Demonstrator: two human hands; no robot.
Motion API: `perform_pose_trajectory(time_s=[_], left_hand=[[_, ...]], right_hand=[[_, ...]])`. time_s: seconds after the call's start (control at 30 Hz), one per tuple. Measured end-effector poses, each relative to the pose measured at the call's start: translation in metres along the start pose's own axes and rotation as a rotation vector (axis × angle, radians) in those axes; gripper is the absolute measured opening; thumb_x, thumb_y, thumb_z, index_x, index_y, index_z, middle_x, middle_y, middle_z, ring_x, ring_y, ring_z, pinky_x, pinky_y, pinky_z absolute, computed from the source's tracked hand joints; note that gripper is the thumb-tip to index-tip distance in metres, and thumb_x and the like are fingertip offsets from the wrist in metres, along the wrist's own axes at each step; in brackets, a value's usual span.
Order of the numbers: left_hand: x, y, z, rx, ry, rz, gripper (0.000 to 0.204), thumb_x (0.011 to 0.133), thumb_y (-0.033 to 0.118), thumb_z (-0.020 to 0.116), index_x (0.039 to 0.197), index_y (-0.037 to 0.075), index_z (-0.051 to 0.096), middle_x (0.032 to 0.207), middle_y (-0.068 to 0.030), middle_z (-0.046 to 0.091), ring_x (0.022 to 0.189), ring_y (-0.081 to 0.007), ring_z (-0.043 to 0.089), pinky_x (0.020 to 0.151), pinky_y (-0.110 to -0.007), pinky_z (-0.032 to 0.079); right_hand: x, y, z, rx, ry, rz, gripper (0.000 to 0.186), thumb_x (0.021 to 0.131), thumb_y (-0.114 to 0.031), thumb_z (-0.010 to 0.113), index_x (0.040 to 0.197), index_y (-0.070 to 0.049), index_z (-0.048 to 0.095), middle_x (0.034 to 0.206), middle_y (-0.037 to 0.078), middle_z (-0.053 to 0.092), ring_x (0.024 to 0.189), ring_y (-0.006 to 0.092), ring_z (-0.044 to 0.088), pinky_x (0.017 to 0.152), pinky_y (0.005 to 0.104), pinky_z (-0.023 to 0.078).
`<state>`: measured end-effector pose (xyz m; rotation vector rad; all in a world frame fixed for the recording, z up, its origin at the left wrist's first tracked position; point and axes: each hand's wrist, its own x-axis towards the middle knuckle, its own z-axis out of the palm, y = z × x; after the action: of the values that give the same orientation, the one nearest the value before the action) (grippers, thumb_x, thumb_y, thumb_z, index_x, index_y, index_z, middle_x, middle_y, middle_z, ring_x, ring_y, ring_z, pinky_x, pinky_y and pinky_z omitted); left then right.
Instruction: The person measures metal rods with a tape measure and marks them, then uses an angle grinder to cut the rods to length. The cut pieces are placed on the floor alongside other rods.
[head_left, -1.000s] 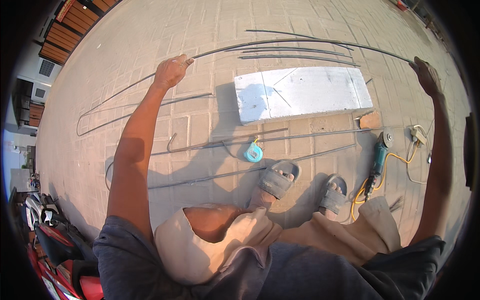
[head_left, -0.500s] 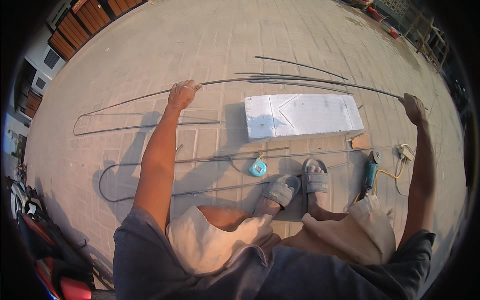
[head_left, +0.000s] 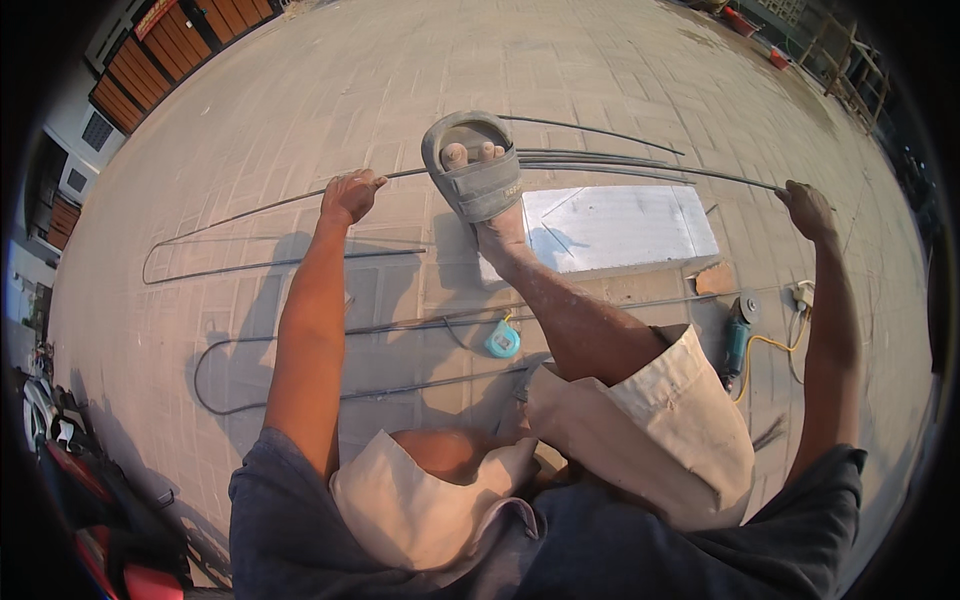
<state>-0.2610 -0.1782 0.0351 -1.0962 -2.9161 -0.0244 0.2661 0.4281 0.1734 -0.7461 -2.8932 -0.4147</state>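
I hold a long thin steel rod [head_left: 620,168] out in front of me with both arms stretched. My left hand [head_left: 350,194] grips it left of centre, and my right hand [head_left: 806,207] grips it near its right end. My right foot in a grey sandal [head_left: 474,167] is raised up against the rod between the two hands. The rod's left part runs down to a U-shaped bend [head_left: 150,265] lying on the paving.
A white block [head_left: 625,227] lies on the paved ground beyond my knee. Several other rods [head_left: 590,128] lie near it. A turquoise tape measure [head_left: 503,340], an angle grinder [head_left: 737,340] with a yellow cable and a power strip [head_left: 803,294] sit nearby. Red motorbikes [head_left: 90,520] stand lower left.
My right foot has lifted off the ground and now presses against the rod between my hands. Both hands stay closed on the rod and have drawn slightly lower and closer.
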Motion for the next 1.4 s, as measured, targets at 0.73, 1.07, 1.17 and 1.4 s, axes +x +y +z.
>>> perform_pose_trajectory(time_s=[0.73,1.07,1.17,1.4], left_hand=[[0.013,-0.002,-0.001,0.068,0.06,-0.019,0.053,0.105,0.046,0.037,0.108,0.002,0.065,0.105,-0.0268,0.069,0.103,-0.0457,0.064,0.091,-0.055,0.048],[-0.009,0.023,-0.003,-0.004,-0.004,0.004,0.057,0.105,0.048,0.035,0.112,0.001,0.066,0.109,-0.0277,0.069,0.108,-0.043,0.065,0.095,-0.054,0.048],[-0.001,0.042,0.001,-0.046,0.012,0.056,0.058,0.104,0.05,0.035,0.112,0.002,0.067,0.109,-0.0263,0.07,0.107,-0.0428,0.065,0.095,-0.054,0.047],[0.027,0.084,-0.008,-0.121,0.132,0.001,0.063,0.104,0.057,0.031,0.117,0.006,0.066,0.114,-0.0231,0.07,0.109,-0.0392,0.066,0.096,-0.052,0.047]], right_hand=[[-0.24,-0.21,-0.04,0.131,-0.031,0.496,0.047,0.098,-0.039,0.058,0.073,0.0,0.063,0.066,0.026,0.061,0.065,0.0451,0.062,0.06,0.053,0.046],[-0.355,-0.376,-0.028,0.949,-0.231,0.615,0.037,0.099,-0.034,0.056,0.091,0.002,0.06,0.07,0.027,0.063,0.075,0.0468,0.065,0.066,0.051,0.049],[-0.379,-0.365,0.0,1.28,-0.153,0.55,0.036,0.095,-0.032,0.057,0.097,0.004,0.061,0.078,0.029,0.064,0.08,0.0427,0.067,0.069,0.0479,0.048],[-0.264,-0.149,-0.024,0.293,-0.127,0.282,0.02,0.1,-0.022,0.056,0.097,-0.002,0.055,0.073,0.026,0.062,0.07,0.048,0.061,0.059,0.0518,0.043]])
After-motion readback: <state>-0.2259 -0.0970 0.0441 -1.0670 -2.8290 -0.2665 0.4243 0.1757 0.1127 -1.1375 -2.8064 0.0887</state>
